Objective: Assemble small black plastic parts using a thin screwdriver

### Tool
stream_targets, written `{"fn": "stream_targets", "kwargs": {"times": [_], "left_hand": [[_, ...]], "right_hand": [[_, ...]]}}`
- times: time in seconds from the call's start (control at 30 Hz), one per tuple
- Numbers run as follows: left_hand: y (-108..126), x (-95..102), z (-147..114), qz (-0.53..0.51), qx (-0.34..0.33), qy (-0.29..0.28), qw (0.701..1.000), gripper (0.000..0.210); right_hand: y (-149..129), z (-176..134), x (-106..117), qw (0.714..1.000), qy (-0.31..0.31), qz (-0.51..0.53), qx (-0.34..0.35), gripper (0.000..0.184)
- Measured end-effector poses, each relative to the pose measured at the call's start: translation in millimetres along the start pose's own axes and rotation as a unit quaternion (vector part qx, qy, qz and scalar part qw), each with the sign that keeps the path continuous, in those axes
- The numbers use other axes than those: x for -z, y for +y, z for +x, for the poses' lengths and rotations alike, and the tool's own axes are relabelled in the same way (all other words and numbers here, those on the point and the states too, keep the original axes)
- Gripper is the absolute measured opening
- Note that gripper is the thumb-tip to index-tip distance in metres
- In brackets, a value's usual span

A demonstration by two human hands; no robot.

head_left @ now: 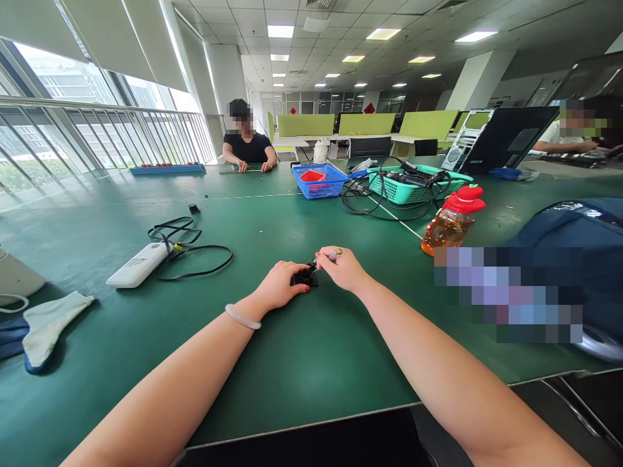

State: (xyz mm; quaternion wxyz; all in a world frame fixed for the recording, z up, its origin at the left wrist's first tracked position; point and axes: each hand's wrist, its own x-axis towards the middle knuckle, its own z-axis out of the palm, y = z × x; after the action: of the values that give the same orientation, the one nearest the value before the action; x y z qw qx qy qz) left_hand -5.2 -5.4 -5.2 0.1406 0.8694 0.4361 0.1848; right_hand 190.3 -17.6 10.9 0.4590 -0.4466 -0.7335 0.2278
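Observation:
On the green table, my left hand (280,285) is closed around a small black device (302,277), holding it down between thumb and fingers. Its exact kind is too small to tell, and my fingers cover part of it. A slim small screwdriver (337,254) with a gold-coloured end is pinched in my right hand (344,267). The tool slants down to the left, and its tip is at the black device; whether it touches cannot be made out. Both hands are close together near the middle of the table.
To the left lie a white power strip (141,264) with a black cable and a glove (53,327). Ahead stand a blue basket (318,187) and a green basket (406,193) of cables. A red-capped bottle (450,224) is at right. Another person (247,143) sits across the table.

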Motion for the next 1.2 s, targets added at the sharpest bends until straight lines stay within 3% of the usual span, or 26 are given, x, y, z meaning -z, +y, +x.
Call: {"fn": "stream_targets", "kwargs": {"times": [0.23,0.37,0.53,0.77,0.83,1.03,1.2], "left_hand": [[-0.6,1.0,0.7,-0.019,-0.001,-0.003,1.0,0.052],[-1.4,0.9,1.2,-0.018,0.0,-0.012,1.0,0.054],[-2.8,-0.1,1.5,-0.015,-0.02,-0.005,1.0,0.05],[-3.9,-1.1,2.8,-0.026,-0.051,0.0,0.998,0.021],[-3.4,-0.9,2.7,-0.026,-0.051,-0.001,0.998,0.022],[1.8,1.4,-0.2,-0.013,-0.026,-0.003,1.0,0.044],[2.3,1.3,-2.2,-0.012,-0.021,0.0,1.0,0.045]], "right_hand": [[-3.8,-0.9,-0.1,0.993,0.099,0.042,-0.046,0.051],[-4.1,-1.7,-0.4,0.997,0.058,0.025,-0.047,0.049],[-16.5,-7.7,-3.1,0.999,0.018,-0.025,0.044,0.047],[-27.7,-10.7,-9.4,0.991,-0.087,-0.032,0.097,0.039],[-26.7,-10.1,-8.4,0.993,-0.078,-0.024,0.09,0.04],[-18.0,-6.2,-2.2,0.998,0.05,0.04,0.0,0.049],[-7.3,-2.9,-4.6,0.998,-0.012,0.039,-0.046,0.046]]}}
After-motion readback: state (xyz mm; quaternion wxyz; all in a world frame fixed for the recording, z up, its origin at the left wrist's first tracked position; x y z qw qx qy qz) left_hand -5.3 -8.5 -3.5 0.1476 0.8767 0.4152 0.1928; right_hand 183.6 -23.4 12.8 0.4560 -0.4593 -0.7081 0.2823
